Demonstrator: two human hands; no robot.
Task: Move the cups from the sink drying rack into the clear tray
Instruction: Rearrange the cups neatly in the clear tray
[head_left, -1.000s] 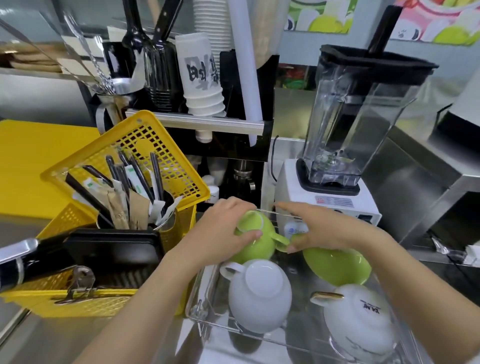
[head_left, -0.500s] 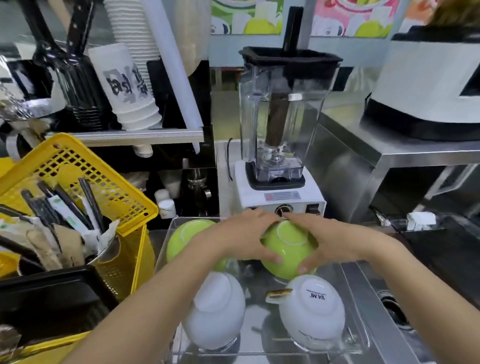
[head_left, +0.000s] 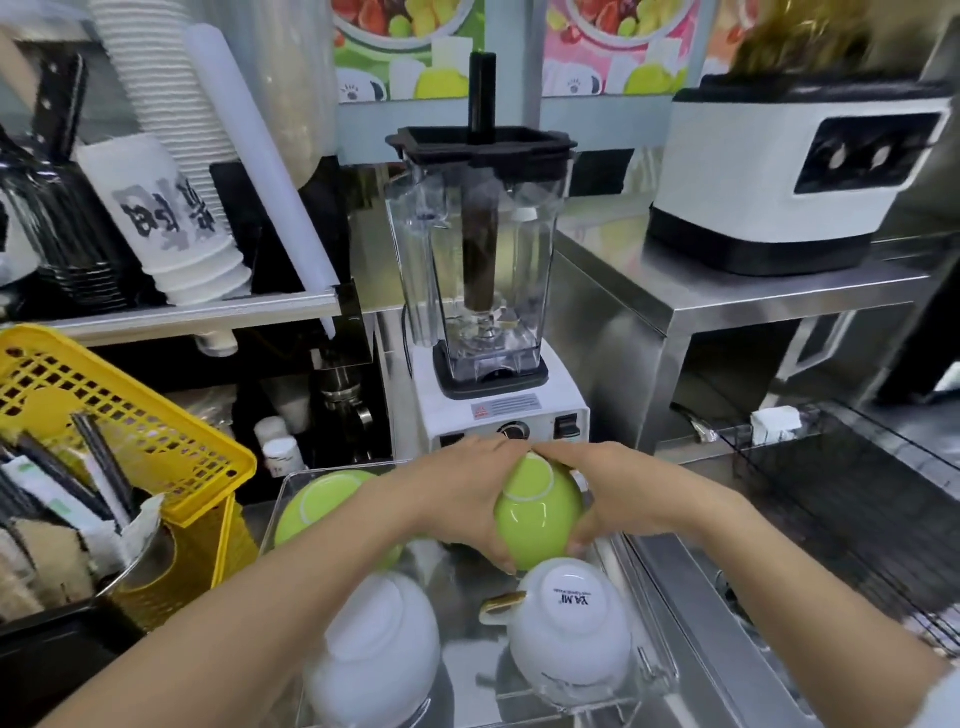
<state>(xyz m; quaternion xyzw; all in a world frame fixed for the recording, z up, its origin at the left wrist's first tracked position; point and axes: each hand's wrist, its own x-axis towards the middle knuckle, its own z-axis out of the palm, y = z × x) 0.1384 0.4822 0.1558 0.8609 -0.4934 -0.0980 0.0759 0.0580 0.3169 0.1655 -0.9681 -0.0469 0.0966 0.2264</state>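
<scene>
An upside-down green cup (head_left: 537, 512) sits at the far right of the clear tray (head_left: 655, 671), clasped from both sides: my left hand (head_left: 457, 499) on its left, my right hand (head_left: 618, 493) on its right. A second green cup (head_left: 317, 506) lies upside down at the tray's far left, partly hidden by my left forearm. Two white cups stand upside down in the near row: one at the left (head_left: 379, 649), one at the right (head_left: 571, 629) with a gold handle and printed base. The dark wire drying rack (head_left: 852, 514) lies to the right.
A blender (head_left: 488, 291) stands just behind the tray. A yellow basket (head_left: 135, 431) with cutlery and wrapped straws sits at the left. Stacked paper cups (head_left: 176, 223) rest on a shelf behind. A white machine (head_left: 795, 176) sits on a steel shelf at the right.
My left hand let go of the left green cup and joined the right hand on the right green cup, which now lies bottom up. The view swung right.
</scene>
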